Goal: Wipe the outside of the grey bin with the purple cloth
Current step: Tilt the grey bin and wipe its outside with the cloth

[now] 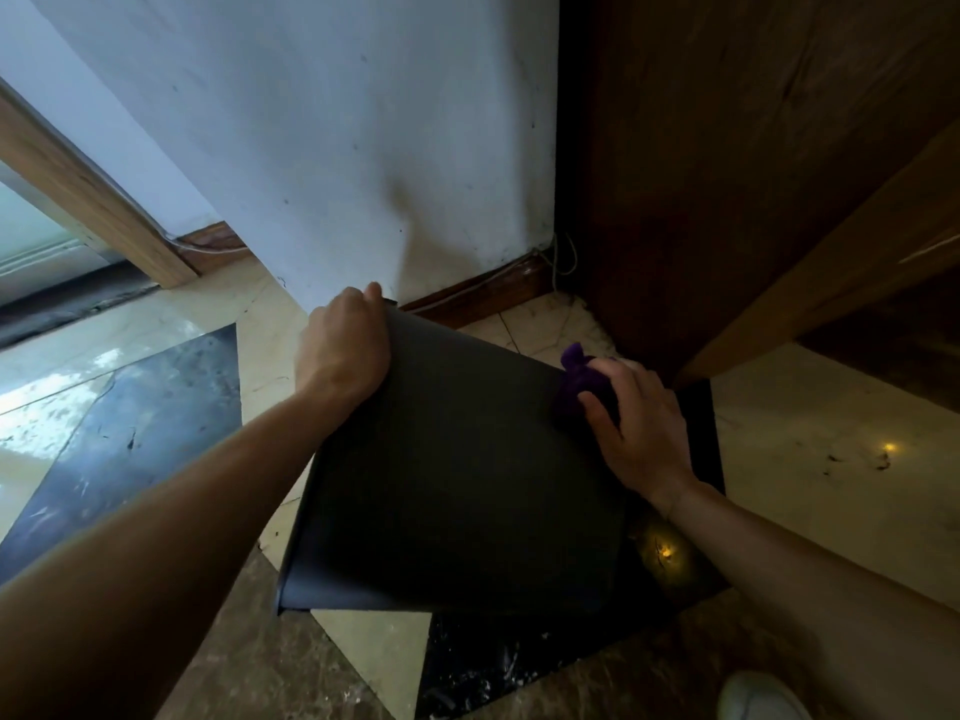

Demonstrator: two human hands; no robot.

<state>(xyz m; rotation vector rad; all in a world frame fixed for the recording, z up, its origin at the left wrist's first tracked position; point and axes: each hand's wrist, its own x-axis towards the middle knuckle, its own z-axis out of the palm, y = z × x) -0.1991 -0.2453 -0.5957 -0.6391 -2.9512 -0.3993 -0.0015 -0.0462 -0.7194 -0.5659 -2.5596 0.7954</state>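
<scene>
- A shoe (761, 696) showed at the near edge, on the patterned floor (821, 459).
- The bin (457, 459) lay tipped on its side on that floor, rim end nearest, one broad grey face turned up.
- The right hand (641, 428) pressed the cloth (576, 381) against the bin's far right edge, fingers curled round the bunched purple wad, thumb splayed on the face.
- The left hand (345, 345) was closed over the far left corner of the bin, steadying it.
- Wiping looked underway. To do it well, I judged the cloth should be spread flatter, drawn in long overlapping strokes across the face, then the bin rolled to reach the hidden sides.
- The left hand would need to hold firm so the bin didn't skid.
- Beyond stood a white wall (311, 148) and a dark wooden cabinet (727, 174).
</scene>
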